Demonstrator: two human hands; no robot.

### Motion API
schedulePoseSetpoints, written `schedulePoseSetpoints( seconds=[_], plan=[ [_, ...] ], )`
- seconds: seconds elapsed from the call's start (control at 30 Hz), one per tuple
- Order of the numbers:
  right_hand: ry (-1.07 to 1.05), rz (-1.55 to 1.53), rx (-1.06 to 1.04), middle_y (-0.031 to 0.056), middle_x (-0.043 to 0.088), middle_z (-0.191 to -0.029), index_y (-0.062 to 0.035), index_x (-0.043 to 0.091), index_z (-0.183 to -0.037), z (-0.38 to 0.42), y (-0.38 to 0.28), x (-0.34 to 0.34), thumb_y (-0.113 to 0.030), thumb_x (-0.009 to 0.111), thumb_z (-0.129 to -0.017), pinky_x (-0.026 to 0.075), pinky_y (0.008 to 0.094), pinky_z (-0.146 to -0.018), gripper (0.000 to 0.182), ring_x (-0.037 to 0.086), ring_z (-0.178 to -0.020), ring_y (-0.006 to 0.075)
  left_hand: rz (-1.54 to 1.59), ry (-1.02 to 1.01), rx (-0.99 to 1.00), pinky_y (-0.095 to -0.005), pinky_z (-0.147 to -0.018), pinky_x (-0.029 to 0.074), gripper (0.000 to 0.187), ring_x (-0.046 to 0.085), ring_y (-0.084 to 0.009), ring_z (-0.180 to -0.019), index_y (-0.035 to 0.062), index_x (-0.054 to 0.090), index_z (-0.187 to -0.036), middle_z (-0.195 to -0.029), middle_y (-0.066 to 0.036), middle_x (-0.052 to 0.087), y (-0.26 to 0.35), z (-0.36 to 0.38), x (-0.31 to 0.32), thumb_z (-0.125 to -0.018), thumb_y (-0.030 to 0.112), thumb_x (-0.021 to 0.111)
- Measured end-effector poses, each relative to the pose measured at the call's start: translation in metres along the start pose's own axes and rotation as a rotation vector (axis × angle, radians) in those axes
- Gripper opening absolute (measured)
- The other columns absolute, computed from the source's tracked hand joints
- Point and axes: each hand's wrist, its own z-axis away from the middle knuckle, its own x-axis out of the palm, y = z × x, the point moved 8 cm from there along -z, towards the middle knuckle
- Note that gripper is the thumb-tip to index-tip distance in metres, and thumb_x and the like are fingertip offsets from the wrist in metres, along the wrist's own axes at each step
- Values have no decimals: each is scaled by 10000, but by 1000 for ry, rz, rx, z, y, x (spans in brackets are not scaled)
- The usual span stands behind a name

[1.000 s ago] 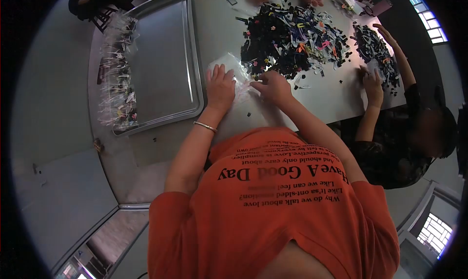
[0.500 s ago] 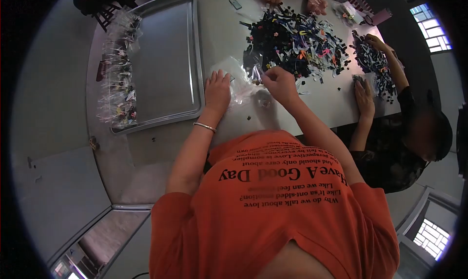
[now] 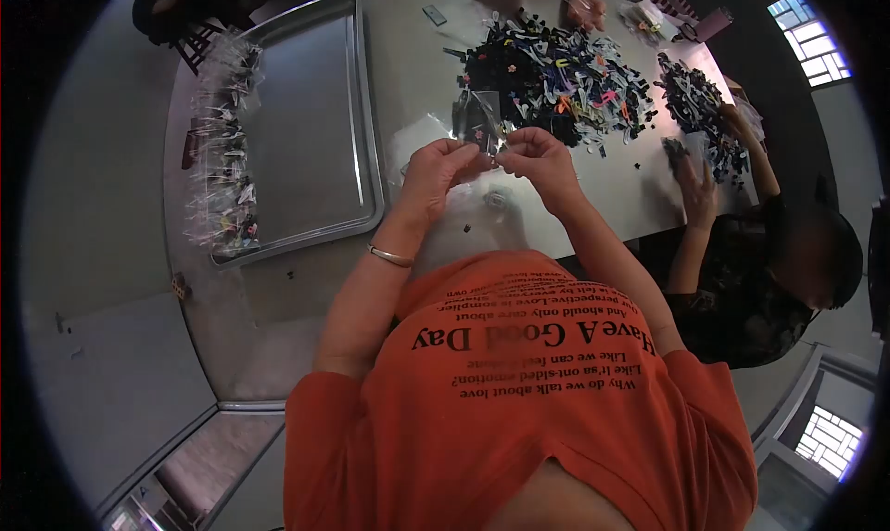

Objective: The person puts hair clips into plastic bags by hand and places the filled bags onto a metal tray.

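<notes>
Close in front of my body, both hands meet at a small clear plastic bag (image 3: pixel 484 112) with dark bits showing through it. My left hand (image 3: pixel 438 177) pinches its near edge on one side, wearing a metal bangle at the wrist. On the other side, my right hand (image 3: pixel 545 165) has thumb and fingers closed on the bag's edge. Just beyond lies a big loose pile of small hair clips (image 3: pixel 565 86), mostly black and grey with some bright ones. Flat clear plastic bags (image 3: pixel 417 140) lie on the table beside my left hand.
A large metal tray (image 3: pixel 369 123) lies to the left, with a row of filled clear bags (image 3: pixel 222 151) along its far-left side. On the right, a person (image 3: pixel 760 281) handles another clip pile (image 3: pixel 700 104). Another person's hand (image 3: pixel 584 10) is at the far side.
My left hand has lifted off the flat plastic bags and moved right to meet my right hand. Both now pinch the small bag. The person on the right has shifted their hands.
</notes>
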Motion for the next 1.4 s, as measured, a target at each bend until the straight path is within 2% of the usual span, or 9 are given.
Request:
schedulePoseSetpoints(
  seconds=[0.37, 0.43, 0.5, 0.57, 0.63, 0.9, 1.03, 1.33, 1.4],
  plan=[
    [52, -247, 62, 48, 610, -886, 2, 484, -1171, 20, 15, 1, -165, 579, -900, 425, 212, -618, 332, 532, -707, 84, 245, 163, 18, -307, -720, 520, 204, 640, -198, -774, 17, 589, -905, -845, -125, 662, -9, 15, -14, -858, 207, 645],
    [92, 78, -263, 64, 585, -957, 0, 504, -1173, 27, -11, 5, -188, 699, -804, 460, 225, -667, 458, 570, -776, 98, 242, 162, 28, -300, -706, 515, 216, 634, -187, -752, 20, 594, -891, -832, -118, 662, -9, 17, -13, -855, 225, 651],
    [113, 335, -395, 83, 559, -1052, -41, 546, -1160, 34, -38, 9, -108, 718, -745, 484, 270, -726, 454, 591, -813, 148, 61, 169, 72, -284, -673, 499, 236, 618, -157, -711, 29, 605, -858, -803, -104, 661, -5, 20, -12, -844, 256, 666],
    [91, 787, -772, 116, 563, -1078, -71, 578, -1152, 47, -75, 33, -40, 696, -723, 463, 276, -832, 446, 578, -960, 213, 51, 160, 71, -274, -659, 491, 242, 614, -144, -700, 28, 610, -852, -793, -100, 659, -7, 21, -10, -841, 262, 669],
    [57, 710, -730, 132, 558, -1068, -111, 636, -1087, 41, -69, 33, -34, 691, -693, 469, 310, -831, 406, 580, -949, 243, 41, 148, 74, -264, -646, 484, 249, 610, -132, -690, 27, 615, -847, -783, -96, 657, -7, 21, -7, -838, 268, 673],
    [149, 1268, -936, 67, 600, -1007, -117, 659, -1028, 34, -71, 47, -139, 696, -746, 506, 316, -662, 285, 608, -870, 257, -86, 129, -57, -270, -689, 515, 251, 649, -173, -715, -5, 636, -861, -786, -119, 671, -13, 35, 7, -849, 245, 654],
    [111, 909, -648, 67, 639, -814, -105, 679, -907, 24, -59, 36, -209, 683, -761, 505, 360, -564, 179, 624, -655, 269, -121, 47, -52, -276, -705, 519, 233, 650, -179, -722, -2, 634, -875, -788, -119, 670, -17, 41, 17, -852, 229, 649],
    [249, 1187, -887, 25, 625, -744, -111, 653, -833, 35, -58, 41, -194, 660, -771, 447, 326, -605, 105, 610, -678, 202, -168, 7, -46, -291, -709, 521, 225, 647, -184, -720, -9, 626, -883, -800, -111, 670, -24, 45, 18, -859, 214, 639],
    [250, 1151, -885, 28, 621, -744, -109, 653, -838, 36, -58, 39, -189, 658, -768, 446, 323, -605, 106, 607, -672, 208, -137, -44, -40, -250, -724, 494, 299, 637, -156, -829, -19, 607, -993, -906, -104, 667, -27, 44, 20, -855, 245, 629]
  ],
)
